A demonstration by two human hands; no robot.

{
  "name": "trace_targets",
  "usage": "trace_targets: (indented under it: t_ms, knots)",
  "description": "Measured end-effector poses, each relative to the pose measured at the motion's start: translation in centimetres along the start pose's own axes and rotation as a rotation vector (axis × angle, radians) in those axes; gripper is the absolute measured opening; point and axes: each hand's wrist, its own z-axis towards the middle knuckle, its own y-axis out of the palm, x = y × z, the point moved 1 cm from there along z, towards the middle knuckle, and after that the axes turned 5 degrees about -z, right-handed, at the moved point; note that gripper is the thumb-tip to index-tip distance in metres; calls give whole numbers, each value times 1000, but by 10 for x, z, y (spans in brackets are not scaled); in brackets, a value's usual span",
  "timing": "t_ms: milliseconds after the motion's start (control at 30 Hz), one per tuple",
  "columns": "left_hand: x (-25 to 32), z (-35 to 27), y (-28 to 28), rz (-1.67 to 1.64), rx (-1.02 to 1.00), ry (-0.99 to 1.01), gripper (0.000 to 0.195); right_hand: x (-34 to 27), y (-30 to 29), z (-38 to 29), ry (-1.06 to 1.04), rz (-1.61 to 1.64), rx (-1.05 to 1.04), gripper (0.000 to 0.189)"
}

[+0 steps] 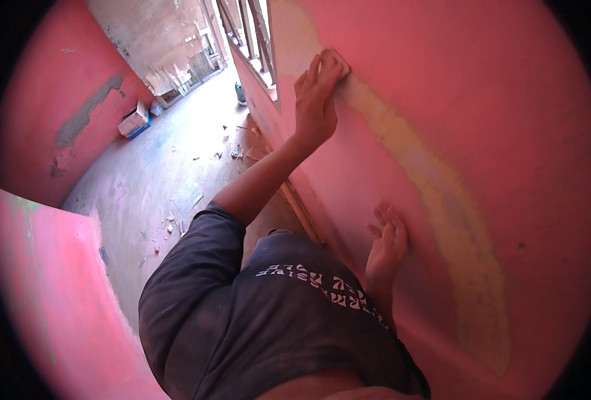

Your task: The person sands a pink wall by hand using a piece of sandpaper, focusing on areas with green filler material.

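My left hand (319,97) reaches up to the pink wall (525,125) and presses a small flat pad (343,62) against it; the pad's gripped side is partly hidden by my fingers. Under and beside the pad is a pale, unpainted patch (298,37). From there a curved yellowish strip of bare filler or plaster (425,170) runs down the wall towards the lower right. Lower down, my right hand (388,237) is empty, its fingers apart, close to the pink surface left of the strip. Whether its fingertips touch the wall, I cannot tell.
A barred window opening (253,40) lies left of the pale patch. Along the wall's foot runs a pole or pipe (298,207). Debris (235,150) litters the concrete floor (150,170). A cardboard box (135,120) stands by the opposite wall (30,125), which has a grey scar.
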Motion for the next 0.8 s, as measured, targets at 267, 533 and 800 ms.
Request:
trace_targets:
  t_ms: [267,533,800]
  knots:
    - [-32,0,-3,-3,-56,18,49,-4,27,4,-15,-165,160,38]
    - [-81,-28,-16,-112,-173,-2,50,5,81,22,-36,-141,485,27]
    - [-153,-42,-2,-255,172,-519,50,2,130,38,-199,-265,563,22]
